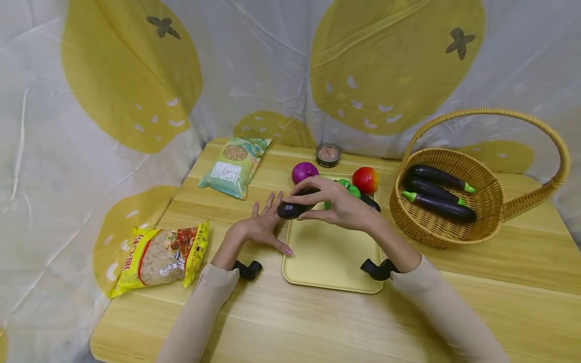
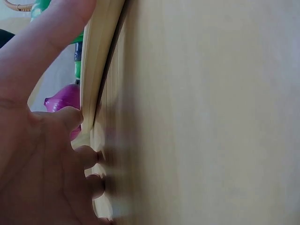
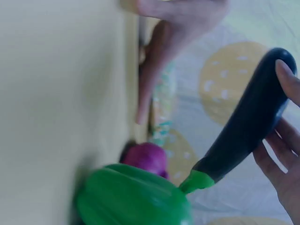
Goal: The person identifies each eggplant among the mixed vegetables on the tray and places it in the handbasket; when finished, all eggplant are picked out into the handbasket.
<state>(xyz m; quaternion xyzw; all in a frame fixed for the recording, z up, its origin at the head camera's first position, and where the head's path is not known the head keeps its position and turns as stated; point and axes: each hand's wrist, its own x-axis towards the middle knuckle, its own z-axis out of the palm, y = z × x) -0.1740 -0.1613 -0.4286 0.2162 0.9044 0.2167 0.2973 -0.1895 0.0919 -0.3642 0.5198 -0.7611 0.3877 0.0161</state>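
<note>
My right hand (image 1: 340,204) grips a dark eggplant (image 1: 290,210) between thumb and fingers, above the left side of a pale yellow tray (image 1: 333,257). In the right wrist view the eggplant (image 3: 248,112) slants, its green stem end close to a green bell pepper (image 3: 133,194). My left hand (image 1: 256,229) is spread at the tray's left edge, with the thumb over the rim and the fingers near the tabletop. At the tray's far end are the green pepper (image 1: 349,187), a purple onion (image 1: 304,173), a red round fruit (image 1: 365,180) and another dark eggplant (image 1: 371,203), partly hidden by my right hand.
On the right a wicker basket (image 1: 442,237) with a tall handle holds three eggplants (image 1: 440,207). A small round tin (image 1: 328,155) stands at the back. On the left lie a green bag (image 1: 236,166) and a yellow bag (image 1: 161,256). A patterned cloth hangs behind.
</note>
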